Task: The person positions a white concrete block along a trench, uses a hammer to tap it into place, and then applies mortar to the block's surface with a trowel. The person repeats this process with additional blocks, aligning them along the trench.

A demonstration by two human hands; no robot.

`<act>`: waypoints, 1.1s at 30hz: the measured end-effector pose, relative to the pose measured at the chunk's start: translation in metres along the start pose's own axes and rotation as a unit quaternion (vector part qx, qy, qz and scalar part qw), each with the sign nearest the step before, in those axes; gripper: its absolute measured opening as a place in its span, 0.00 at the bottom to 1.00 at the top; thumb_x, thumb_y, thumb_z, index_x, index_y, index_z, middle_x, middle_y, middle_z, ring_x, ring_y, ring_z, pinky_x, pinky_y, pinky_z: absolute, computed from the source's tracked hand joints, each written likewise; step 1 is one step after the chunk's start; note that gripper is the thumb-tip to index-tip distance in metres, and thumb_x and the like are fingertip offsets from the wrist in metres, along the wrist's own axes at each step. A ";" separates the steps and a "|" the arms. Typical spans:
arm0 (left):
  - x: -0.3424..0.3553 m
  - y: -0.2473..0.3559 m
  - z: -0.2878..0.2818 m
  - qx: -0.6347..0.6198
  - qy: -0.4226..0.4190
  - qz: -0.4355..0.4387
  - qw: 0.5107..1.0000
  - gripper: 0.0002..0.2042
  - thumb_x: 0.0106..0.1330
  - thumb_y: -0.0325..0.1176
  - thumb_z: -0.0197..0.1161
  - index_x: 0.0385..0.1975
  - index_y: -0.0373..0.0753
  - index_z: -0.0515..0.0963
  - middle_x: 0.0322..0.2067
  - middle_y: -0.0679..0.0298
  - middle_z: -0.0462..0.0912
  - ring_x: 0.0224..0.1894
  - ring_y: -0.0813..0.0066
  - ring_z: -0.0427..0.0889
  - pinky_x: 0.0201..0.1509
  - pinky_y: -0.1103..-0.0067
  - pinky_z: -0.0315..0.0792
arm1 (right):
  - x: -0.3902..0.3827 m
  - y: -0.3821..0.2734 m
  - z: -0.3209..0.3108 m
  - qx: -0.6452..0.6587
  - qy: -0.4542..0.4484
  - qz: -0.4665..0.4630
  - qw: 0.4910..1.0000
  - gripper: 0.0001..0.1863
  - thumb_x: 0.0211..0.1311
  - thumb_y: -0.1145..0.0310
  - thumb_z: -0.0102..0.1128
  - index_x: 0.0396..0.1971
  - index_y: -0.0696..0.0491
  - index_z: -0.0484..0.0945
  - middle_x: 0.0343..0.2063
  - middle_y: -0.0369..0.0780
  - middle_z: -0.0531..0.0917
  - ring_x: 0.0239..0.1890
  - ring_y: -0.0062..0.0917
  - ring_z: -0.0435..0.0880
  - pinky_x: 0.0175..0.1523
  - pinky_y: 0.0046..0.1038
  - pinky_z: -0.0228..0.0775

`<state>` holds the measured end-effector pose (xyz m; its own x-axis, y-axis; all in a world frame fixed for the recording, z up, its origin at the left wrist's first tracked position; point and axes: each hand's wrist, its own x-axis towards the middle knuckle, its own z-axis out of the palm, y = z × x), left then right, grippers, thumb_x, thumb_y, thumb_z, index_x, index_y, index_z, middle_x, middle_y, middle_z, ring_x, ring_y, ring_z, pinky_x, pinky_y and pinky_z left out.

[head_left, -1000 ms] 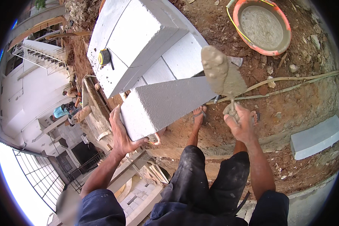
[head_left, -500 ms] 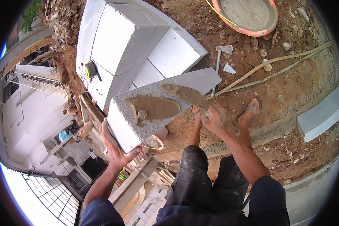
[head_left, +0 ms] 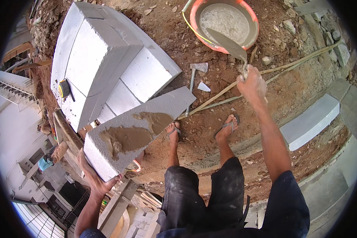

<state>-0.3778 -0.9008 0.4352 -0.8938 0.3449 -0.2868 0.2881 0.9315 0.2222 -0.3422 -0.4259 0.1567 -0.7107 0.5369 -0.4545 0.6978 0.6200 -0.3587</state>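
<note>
My left hand [head_left: 94,177] grips the near left end of a white lightweight concrete block [head_left: 103,160], fingers along its side and thumb at its lower edge. Wet mortar [head_left: 127,139] lies in two patches on the block's grey upper face. My right hand [head_left: 253,84] is closed round the handle of a trowel [head_left: 230,45], held out to the far right. The trowel's blade reaches over the rim of an orange bucket [head_left: 254,36] of grey mortar [head_left: 224,22]; whether its tip touches the mortar I cannot tell.
Stacked white blocks [head_left: 141,75] stand at the far left, with a tape measure [head_left: 64,89] on them. A hatchet [head_left: 198,67] and bamboo poles [head_left: 273,73] lie on the soil. Another white block [head_left: 311,121] lies at right. A person [head_left: 45,162] is in the lower left distance.
My right hand has moved the trowel from the block to the bucket. A second patch of mortar now shows on the block. My left hand still holds the block.
</note>
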 end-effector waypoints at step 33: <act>-0.022 -0.013 -0.012 0.078 -0.007 0.059 0.995 0.61 0.47 0.64 0.70 0.71 0.30 0.42 0.63 0.46 0.53 0.67 0.53 0.56 0.68 0.53 0.52 | -0.179 0.038 0.236 0.363 -0.035 -0.213 0.907 0.15 0.46 0.74 0.69 0.36 0.60 0.78 0.32 0.50 0.81 0.33 0.48 0.82 0.38 0.41 0.77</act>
<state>-0.3661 -0.9217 0.4496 -0.8460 0.4534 -0.2807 0.4415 0.8907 0.1083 -0.1676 -0.6332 0.0322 -0.9399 0.2837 -0.1900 0.2541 0.2096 -0.9442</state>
